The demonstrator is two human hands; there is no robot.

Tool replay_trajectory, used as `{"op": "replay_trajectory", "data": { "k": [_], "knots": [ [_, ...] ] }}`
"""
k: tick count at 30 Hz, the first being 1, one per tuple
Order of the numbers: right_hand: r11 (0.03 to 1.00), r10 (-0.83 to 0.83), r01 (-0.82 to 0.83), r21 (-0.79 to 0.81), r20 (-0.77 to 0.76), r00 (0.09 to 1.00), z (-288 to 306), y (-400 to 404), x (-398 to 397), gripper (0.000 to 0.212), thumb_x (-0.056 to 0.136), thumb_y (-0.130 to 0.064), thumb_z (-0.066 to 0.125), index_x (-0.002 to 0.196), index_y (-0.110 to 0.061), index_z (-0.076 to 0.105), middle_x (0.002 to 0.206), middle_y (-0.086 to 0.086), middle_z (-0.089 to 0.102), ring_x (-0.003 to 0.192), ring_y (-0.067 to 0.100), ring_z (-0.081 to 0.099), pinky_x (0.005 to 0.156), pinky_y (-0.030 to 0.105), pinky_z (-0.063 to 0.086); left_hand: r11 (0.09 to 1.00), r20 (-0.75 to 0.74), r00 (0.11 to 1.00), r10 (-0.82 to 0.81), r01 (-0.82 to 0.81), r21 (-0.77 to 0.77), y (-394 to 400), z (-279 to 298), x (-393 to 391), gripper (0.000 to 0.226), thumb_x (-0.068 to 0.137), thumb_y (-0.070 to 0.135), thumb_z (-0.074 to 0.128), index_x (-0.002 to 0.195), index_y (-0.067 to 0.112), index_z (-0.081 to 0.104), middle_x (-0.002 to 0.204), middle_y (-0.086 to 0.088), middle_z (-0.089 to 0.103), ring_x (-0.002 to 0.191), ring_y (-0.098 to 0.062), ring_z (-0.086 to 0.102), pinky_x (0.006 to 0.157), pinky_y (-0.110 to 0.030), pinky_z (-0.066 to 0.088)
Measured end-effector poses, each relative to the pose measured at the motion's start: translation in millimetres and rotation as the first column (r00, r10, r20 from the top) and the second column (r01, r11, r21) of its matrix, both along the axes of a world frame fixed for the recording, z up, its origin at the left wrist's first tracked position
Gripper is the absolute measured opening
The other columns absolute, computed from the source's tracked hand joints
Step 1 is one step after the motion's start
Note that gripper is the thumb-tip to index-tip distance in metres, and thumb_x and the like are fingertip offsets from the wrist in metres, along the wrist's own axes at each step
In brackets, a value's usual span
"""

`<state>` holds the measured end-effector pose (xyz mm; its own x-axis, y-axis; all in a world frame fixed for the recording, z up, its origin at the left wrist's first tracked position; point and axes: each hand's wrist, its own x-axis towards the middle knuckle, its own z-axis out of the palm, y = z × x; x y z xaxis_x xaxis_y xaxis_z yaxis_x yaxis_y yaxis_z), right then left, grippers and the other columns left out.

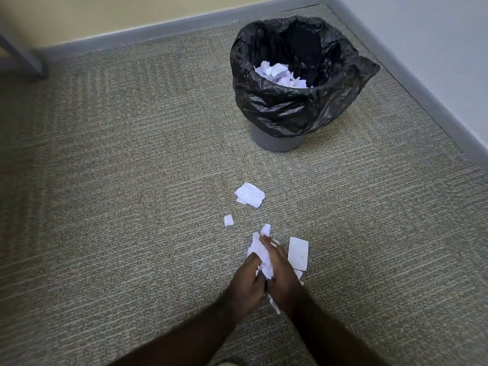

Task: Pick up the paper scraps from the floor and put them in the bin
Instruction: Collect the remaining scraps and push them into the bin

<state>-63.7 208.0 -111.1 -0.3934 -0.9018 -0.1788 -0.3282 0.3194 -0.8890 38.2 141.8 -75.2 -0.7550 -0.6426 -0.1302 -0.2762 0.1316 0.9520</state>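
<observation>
Both hands, left hand (248, 282) and right hand (281, 270), grip a paper wad (260, 250); open carpet (132, 180) before the corner bin (295, 75).

Both forearms are reaching forward and down, the left hand (247, 280) and right hand (281, 270) cupping together, fingers curled inward.

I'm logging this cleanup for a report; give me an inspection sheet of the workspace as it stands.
Surface: carpet, patterned.
Job's things: bin with black liner, scraps inside; bundle pressed between both hands; loose scraps on the carpet: large, small, card-like.
Clutter: nothing seen.
Hands: left hand and right hand closed on the bundle.
Cables: nothing seen.
Surroundings: walls with grey baseboard; bin stands near the corner; grey leg upper left.
</observation>
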Motion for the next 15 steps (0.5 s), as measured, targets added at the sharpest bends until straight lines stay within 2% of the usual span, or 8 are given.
{"op": "replay_trajectory", "data": {
  "k": [3, 5, 7, 10, 12, 15],
  "knots": [
    [0.996, -0.084, 0.084, 0.005, 0.051, 0.995, 15.5, -6.9, 0.9, 0.056, 0.088, -0.019, 0.047, 0.143, -0.024, 0.034, 0.144, 0.001, 0.046, 0.136, -0.001, 0.037, 0.115, 0.023, 0.029, 0.986, 0.030, 0.998, 0.058, -0.061, 0.152, -1.8, 2.3, -4.8, 0.034, 0.097, 0.003, 0.043, 0.123, 0.018, 0.059, 0.116, 0.001, 0.068, 0.114, -0.009, 0.061, 0.097, -0.030, 0.048],
    [0.993, -0.115, 0.116, -0.008, 0.076, 0.990, 23.1, -9.9, -1.9, 0.056, 0.087, -0.013, 0.048, 0.142, -0.019, 0.039, 0.144, 0.000, 0.049, 0.134, 0.003, 0.042, 0.113, 0.028, 0.034, 0.975, 0.048, 0.996, 0.079, -0.087, 0.206, -4.3, 5.4, -10.1, 0.028, 0.097, 0.009, 0.043, 0.117, 0.019, 0.061, 0.106, -0.001, 0.070, 0.105, -0.016, 0.065, 0.090, -0.036, 0.052],
    [0.991, -0.130, 0.132, -0.018, 0.101, 0.986, 32.6, -13.1, -6.8, 0.058, 0.087, -0.012, 0.049, 0.144, -0.014, 0.039, 0.146, 0.001, 0.048, 0.137, 0.009, 0.042, 0.114, 0.033, 0.034, 0.971, 0.060, 0.994, 0.094, -0.105, 0.214, -7.5, 10.9, -16.5, 0.025, 0.099, 0.007, 0.042, 0.110, 0.017, 0.062, 0.096, 0.004, 0.070, 0.091, -0.012, 0.067, 0.079, -0.031, 0.052],
    [0.985, -0.156, 0.164, -0.052, 0.139, 0.978, 52.0, -19.1, -16.4, 0.059, 0.086, -0.011, 0.049, 0.141, -0.028, 0.035, 0.147, 0.003, 0.044, 0.140, 0.013, 0.039, 0.116, 0.035, 0.033, 0.968, 0.044, 0.995, 0.093, -0.101, 0.228, -13.8, 29.6, -28.3, 0.027, 0.101, 0.005, 0.042, 0.101, 0.025, 0.061, 0.078, 0.009, 0.066, 0.070, -0.005, 0.063, 0.063, -0.021, 0.046],
    [0.982, -0.160, 0.173, -0.077, 0.154, 0.975, 66.9, -25.9, -24.4, 0.060, 0.086, -0.010, 0.050, 0.139, -0.032, 0.034, 0.147, 0.002, 0.044, 0.141, 0.013, 0.039, 0.117, 0.036, 0.033, 0.971, 0.013, 0.994, 0.110, -0.111, 0.214, -19.8, 45.5, -36.9, 0.026, 0.101, 0.007, 0.043, 0.102, 0.025, 0.062, 0.083, 0.009, 0.067, 0.076, -0.005, 0.064, 0.066, -0.023, 0.048],
    [0.970, -0.165, 0.185, -0.157, 0.137, 0.977, 94.2, -42.3, -38.6, 0.054, 0.089, -0.020, 0.052, 0.139, -0.034, 0.036, 0.146, -0.003, 0.045, 0.140, 0.010, 0.039, 0.117, 0.034, 0.033, 0.977, -0.073, 0.990, 0.124, -0.109, 0.185, -32.0, 79.4, -49.7, 0.024, 0.098, 0.015, 0.044, 0.111, 0.021, 0.063, 0.097, 0.003, 0.071, 0.094, -0.011, 0.067, 0.081, -0.030, 0.053]
  ]
}}
